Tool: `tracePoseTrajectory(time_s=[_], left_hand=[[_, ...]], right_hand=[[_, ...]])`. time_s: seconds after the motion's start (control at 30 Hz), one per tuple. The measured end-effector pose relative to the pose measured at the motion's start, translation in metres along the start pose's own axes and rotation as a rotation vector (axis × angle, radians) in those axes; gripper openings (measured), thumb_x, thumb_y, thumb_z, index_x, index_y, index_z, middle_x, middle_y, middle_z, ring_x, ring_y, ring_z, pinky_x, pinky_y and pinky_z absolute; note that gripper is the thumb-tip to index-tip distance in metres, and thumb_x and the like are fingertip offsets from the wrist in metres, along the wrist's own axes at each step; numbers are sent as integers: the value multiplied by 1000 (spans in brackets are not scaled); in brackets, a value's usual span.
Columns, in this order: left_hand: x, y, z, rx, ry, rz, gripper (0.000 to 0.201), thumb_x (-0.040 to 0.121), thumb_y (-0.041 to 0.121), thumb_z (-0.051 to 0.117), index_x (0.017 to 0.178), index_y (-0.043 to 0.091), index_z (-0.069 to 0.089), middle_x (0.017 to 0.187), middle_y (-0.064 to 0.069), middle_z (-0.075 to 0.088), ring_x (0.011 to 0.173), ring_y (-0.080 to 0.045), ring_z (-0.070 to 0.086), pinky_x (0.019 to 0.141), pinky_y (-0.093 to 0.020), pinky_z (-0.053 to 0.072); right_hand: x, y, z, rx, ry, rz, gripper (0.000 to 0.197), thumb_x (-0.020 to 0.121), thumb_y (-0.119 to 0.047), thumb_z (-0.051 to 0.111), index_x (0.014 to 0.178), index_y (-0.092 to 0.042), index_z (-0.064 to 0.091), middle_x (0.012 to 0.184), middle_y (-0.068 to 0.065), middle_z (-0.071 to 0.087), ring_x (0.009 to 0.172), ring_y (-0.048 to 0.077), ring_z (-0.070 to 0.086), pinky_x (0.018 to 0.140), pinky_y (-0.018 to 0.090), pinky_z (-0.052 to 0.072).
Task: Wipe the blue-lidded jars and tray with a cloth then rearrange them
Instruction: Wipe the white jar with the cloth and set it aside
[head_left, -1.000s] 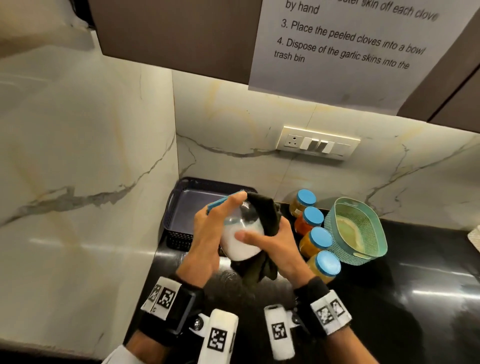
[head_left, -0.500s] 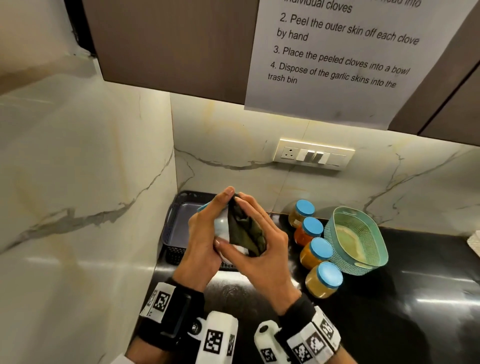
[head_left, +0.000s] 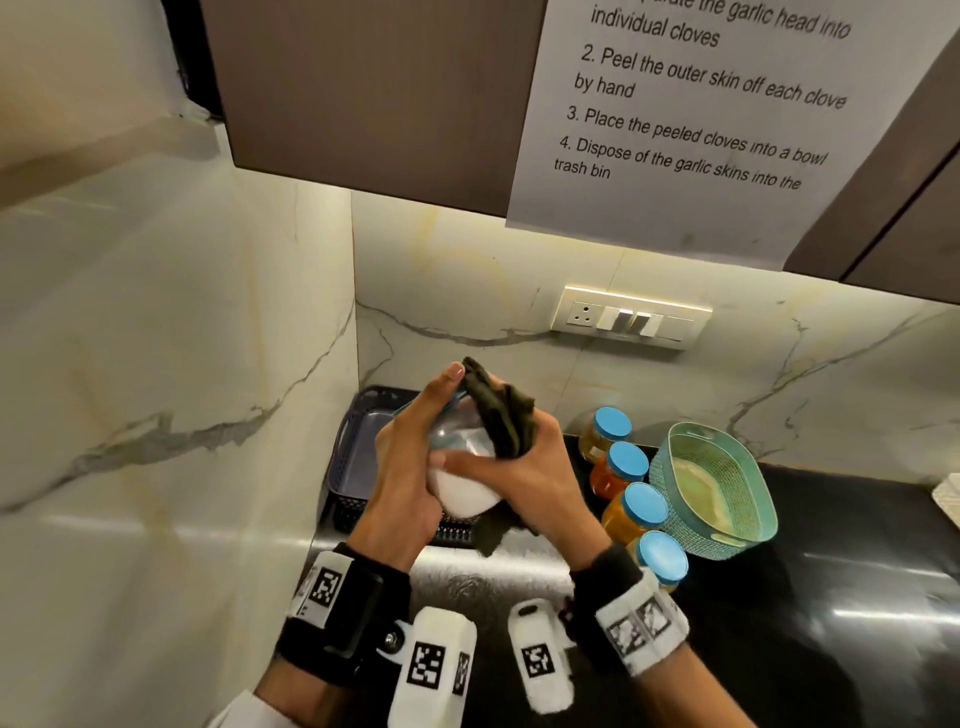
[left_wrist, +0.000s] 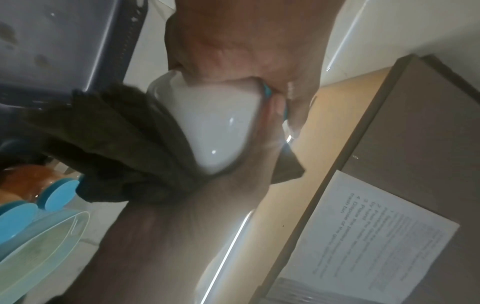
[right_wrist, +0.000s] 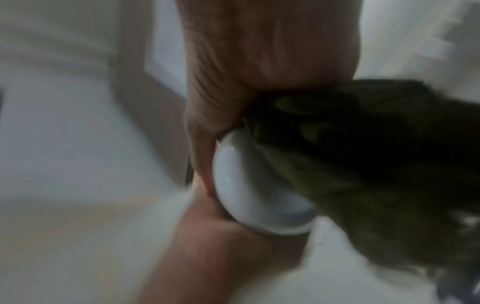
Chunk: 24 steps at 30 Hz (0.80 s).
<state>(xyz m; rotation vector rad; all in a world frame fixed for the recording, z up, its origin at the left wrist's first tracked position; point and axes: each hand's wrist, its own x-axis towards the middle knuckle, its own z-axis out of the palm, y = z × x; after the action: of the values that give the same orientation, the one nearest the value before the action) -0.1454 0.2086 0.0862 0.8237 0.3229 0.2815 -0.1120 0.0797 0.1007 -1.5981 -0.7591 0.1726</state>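
Hands hold one jar (head_left: 462, 493) up in the air, over the front edge of the dark tray (head_left: 358, 431). The left hand (head_left: 410, 467) grips the jar at its blue lid end, with the fingers curled round it. The right hand (head_left: 524, 478) presses a dark green cloth (head_left: 501, 415) against the side of the jar, fingers curled round cloth and jar. The jar has white stuff inside. The tray sits in the back left corner of the black counter (head_left: 831, 623). Four more jars with blue lids (head_left: 631, 499) stand in a row just right of the hands. A teal basket (head_left: 717, 493) sits beside that row, by the back wall.
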Motion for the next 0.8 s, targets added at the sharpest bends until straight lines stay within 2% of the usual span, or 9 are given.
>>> tracePoseTrajectory(time_s=[0.1,0.2,0.33,0.43,0.5,0.57,0.63,0.7,0.8], left_hand=[[6,4,1,-21,16,38,48,63,46,93,95,12,82,102,-19,79,89,-38,75,76,-43,59],[-1,8,-2,-104,-89,51,25,69,38,88,81,17,81,90,-11,76,87,-30,72,80,-41,62],[-2,2,-3,-77,16,-8,57,54,49,91,98,14,83,116,-18,78,92,-28,77,76,-38,66],[-1,-5,5,-19,88,-9,87,56,58,98,119,2,75,123,-29,73,95,-40,76,75,-40,61],[-1,-2,8,4,116,30,83,58,53,98,117,0,76,114,-26,77,96,-43,76,76,-42,61],[1,4,7,3,93,49,84,52,52,101,112,0,77,116,-27,75,98,-41,75,85,-47,61],[0,9,5,-12,114,56,83,50,52,102,111,2,77,118,-28,74,105,-43,74,100,-59,58],[-4,11,4,8,137,32,100,49,54,100,124,-5,71,123,-30,72,114,-47,72,102,-62,56],[-11,7,10,43,171,9,89,54,52,100,114,-7,72,117,-29,74,107,-48,73,92,-56,63]], right_hand=[[5,1,6,24,56,41,45,83,-31,88,123,-19,71,111,-2,79,103,17,76,92,44,63],[-15,10,19,-212,86,-150,74,88,-42,79,153,-21,51,151,-1,60,142,20,55,116,46,49],[-19,24,14,-381,-20,-306,68,92,-22,67,157,-26,45,165,-8,43,158,21,32,125,47,35],[3,12,0,95,56,89,29,98,-31,67,125,-21,73,124,10,76,107,25,75,89,38,62],[9,2,1,140,100,166,24,97,-48,64,106,-29,76,101,13,79,81,25,76,70,35,63],[-2,3,10,2,118,36,28,100,-40,62,127,-39,69,122,7,75,107,28,74,88,42,64],[-19,13,20,-239,50,-136,61,97,-24,59,156,-32,46,161,-3,49,151,23,44,120,45,43],[-27,27,24,-495,40,-291,75,92,-23,63,162,-25,35,172,-8,29,161,21,21,127,47,29],[-21,30,13,-425,59,-289,86,85,-15,82,159,-21,40,168,-6,38,157,18,34,122,46,40]])
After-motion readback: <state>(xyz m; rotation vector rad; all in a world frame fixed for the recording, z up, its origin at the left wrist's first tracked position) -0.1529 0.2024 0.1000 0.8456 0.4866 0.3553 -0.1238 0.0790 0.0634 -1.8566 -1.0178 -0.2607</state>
